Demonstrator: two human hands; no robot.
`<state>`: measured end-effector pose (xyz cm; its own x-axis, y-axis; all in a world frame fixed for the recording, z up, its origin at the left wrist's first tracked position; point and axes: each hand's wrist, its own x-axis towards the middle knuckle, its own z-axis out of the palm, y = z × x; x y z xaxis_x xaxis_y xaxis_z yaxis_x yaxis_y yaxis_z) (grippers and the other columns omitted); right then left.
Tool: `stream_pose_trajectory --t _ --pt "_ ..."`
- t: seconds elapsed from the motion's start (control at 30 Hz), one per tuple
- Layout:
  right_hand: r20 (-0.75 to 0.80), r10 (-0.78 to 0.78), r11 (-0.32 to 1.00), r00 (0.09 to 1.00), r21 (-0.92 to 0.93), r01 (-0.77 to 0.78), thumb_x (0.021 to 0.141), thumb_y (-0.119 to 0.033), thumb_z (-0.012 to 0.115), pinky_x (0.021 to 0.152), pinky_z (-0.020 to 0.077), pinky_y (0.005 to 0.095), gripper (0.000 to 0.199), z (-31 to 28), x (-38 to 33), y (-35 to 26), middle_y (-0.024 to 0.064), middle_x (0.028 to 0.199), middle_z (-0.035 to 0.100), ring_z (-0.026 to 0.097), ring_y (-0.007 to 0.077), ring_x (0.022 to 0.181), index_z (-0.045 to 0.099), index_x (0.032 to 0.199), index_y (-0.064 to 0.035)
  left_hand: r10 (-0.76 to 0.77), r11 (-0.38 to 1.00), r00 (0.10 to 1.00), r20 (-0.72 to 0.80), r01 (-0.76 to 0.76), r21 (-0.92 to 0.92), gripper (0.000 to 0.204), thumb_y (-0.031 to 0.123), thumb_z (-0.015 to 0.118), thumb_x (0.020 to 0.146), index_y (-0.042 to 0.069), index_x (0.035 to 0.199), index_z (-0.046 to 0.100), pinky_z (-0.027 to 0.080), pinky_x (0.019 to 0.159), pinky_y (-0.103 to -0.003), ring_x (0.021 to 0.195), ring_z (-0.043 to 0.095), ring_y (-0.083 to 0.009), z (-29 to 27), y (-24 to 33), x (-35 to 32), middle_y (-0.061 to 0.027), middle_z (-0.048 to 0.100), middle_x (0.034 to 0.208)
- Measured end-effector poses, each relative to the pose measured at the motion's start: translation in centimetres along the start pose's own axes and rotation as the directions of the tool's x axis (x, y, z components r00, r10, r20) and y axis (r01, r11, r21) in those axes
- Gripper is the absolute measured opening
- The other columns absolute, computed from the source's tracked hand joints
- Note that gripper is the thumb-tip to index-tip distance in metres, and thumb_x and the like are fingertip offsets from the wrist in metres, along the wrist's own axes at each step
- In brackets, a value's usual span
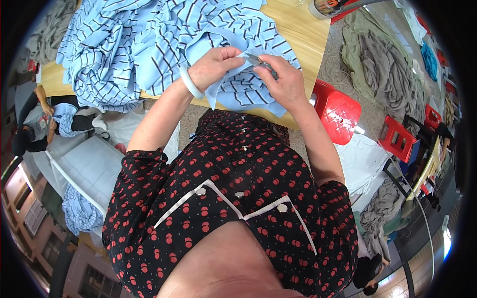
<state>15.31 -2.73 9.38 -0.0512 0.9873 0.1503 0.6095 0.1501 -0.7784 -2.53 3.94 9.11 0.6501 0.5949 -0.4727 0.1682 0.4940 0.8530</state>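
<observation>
Light blue cloth with dark and white stripes (161,52) is heaped over the near side of the wooden table. My left hand (212,67), with a pale bangle at its wrist, pinches a plain blue edge of this cloth between thumb and fingers. Close beside it, my right hand (285,82) is closed around small thread snips (252,58). Their metal blades point toward the left fingertips, at the pinched edge. Most of the snips' handle is hidden in my right fingers. Part of the cloth hangs at the table's front edge below both hands.
The wooden table (298,25) has a clear container (325,7) at its far right corner. Red plastic stools (340,113) stand to the right, near heaped grey-green cloth (382,64). At left are a white-framed chair (92,161) and another person (37,121) handling blue cloth.
</observation>
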Motion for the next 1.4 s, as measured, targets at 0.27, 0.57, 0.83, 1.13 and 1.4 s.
stream_pose_trajectory --t 0.27,0.57,0.83,1.13,1.4 --pt "-0.142 0.052 0.999 0.989 0.017 -0.05 0.073 -0.014 0.061 0.056 0.0442 0.0258 0.023 0.6 -0.3 0.0 0.0104 0.083 0.059 0.058 0.0178 0.065 0.055 0.092 -0.002 0.022 0.998 0.996 -0.089 -0.027 -0.055 0.015 0.016 0.052 0.081 0.004 0.089 0.057 0.038 0.064 -0.017 0.069 0.048 -0.0024 0.4 -0.1 0.1 0.0035 0.055 0.078" --pt "-0.229 -0.001 0.997 0.973 -0.072 -0.016 0.073 -0.02 0.061 0.044 0.0426 0.0289 0.023 1.8 -0.7 0.2 0.0089 0.074 0.058 0.056 0.0202 0.054 0.054 0.088 -0.0051 0.047 0.994 0.981 -0.189 -0.064 -0.087 0.012 0.014 0.055 0.079 0.006 0.087 0.059 0.035 0.058 -0.016 0.064 0.045 -0.0007 1.6 -0.6 0.6 0.0058 0.055 0.073" --pt "-0.254 0.049 0.986 0.966 -0.144 -0.088 0.073 -0.016 0.062 0.055 0.045 0.0275 0.021 1.7 -1.0 0.2 0.0107 0.078 0.059 0.058 0.0205 0.064 0.056 0.087 -0.0018 0.044 0.975 0.968 -0.248 -0.096 -0.203 0.01 0.013 0.055 0.078 0.007 0.085 0.061 0.032 0.053 -0.016 0.059 0.042 -0.0002 2.2 -0.9 0.6 0.007 0.054 0.07" --pt "-0.235 0.037 0.992 0.971 -0.108 -0.064 0.072 -0.015 0.063 0.058 0.0448 0.0278 0.023 1.6 -0.7 0.7 0.0109 0.079 0.059 0.058 0.0202 0.067 0.055 0.089 -0.0015 0.047 0.981 0.975 -0.217 -0.086 -0.175 0.011 0.013 0.055 0.078 0.006 0.086 0.059 0.036 0.058 -0.016 0.064 0.047 -0.0013 1.9 -1.0 0.5 0.005 0.056 0.073" --pt "0.22 0.239 0.908 0.946 0.295 -0.299 0.072 -0.006 0.06 0.072 0.0409 0.0228 0.04 0.7 1.0 0.9 0.0039 0.086 0.057 0.052 0.0099 0.082 0.044 0.108 -0.0043 0.008 0.992 0.999 0.034 -0.003 -0.122 0.018 0.013 0.056 0.078 0.003 0.092 0.056 0.04 0.066 -0.018 0.073 0.05 -0.0045 0.0 -0.8 0.4 0.0016 0.056 0.081"
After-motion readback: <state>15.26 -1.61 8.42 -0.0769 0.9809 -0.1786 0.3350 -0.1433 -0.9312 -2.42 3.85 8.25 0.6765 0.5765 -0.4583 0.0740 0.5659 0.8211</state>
